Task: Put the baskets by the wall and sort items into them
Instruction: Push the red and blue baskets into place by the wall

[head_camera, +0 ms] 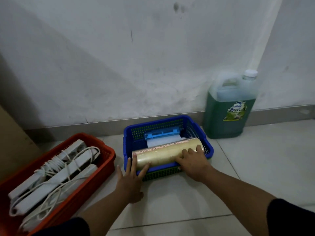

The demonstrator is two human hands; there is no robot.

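A blue basket (187,123) stands on the floor by the wall, nested in a green basket (160,174) whose front shows beneath it. A long stack of clear tape rolls (163,153) lies across its front rim. My left hand (131,179) cups the stack's left end with spread fingers. My right hand (192,160) presses on its right part. Behind the stack lie a light blue plastic piece (162,134) and something white. To the left, a red basket (100,147) holds white power strips (56,174) with coiled cords.
A large jug of green dishwash liquid (228,109) stands against the wall right of the blue basket. A brown cardboard panel (12,142) leans at the far left. The floor is pale tile, bare in front of and right of the baskets.
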